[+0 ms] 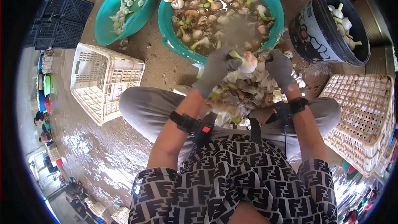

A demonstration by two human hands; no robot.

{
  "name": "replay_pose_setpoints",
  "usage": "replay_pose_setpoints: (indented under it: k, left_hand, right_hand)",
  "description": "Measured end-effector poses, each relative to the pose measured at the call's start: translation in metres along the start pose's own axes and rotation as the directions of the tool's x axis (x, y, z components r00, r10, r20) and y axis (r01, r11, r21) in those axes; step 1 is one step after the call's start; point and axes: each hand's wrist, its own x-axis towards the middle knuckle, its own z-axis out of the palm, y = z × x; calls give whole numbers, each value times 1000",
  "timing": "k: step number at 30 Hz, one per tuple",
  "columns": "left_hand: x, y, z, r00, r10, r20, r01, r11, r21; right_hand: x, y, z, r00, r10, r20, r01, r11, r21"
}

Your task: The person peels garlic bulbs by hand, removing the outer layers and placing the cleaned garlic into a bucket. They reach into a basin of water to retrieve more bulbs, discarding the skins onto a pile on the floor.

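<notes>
Left fingers [234, 63] on garlic stem [235, 54]

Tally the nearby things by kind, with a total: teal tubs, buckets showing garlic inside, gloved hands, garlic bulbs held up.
Teal tubs: 2
Bucket showing garlic: 1
Gloved hands: 2
Held garlic bulb: 1
Total: 6

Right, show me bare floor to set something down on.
Bare: wet floor outside the left knee, nearer than the left white crate; a smaller patch between that crate and the large basin. Crowded: the peel heap between the legs.
</notes>
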Motion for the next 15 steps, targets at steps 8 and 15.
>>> replay_pose_setpoints:
  k: [8, 15]
  left_hand:
    - [-2, -1, 13, 988, -149, -28, 145, 983, -112]
    - [7, 29, -3, 1000, -4, 24, -2, 970, 245]
  right_hand:
    - [-27, -37, 10, 967, -164, 195, -163, 190, 968]
    - [-25, -29, 4, 919, -264, 294, -141, 477, 867]
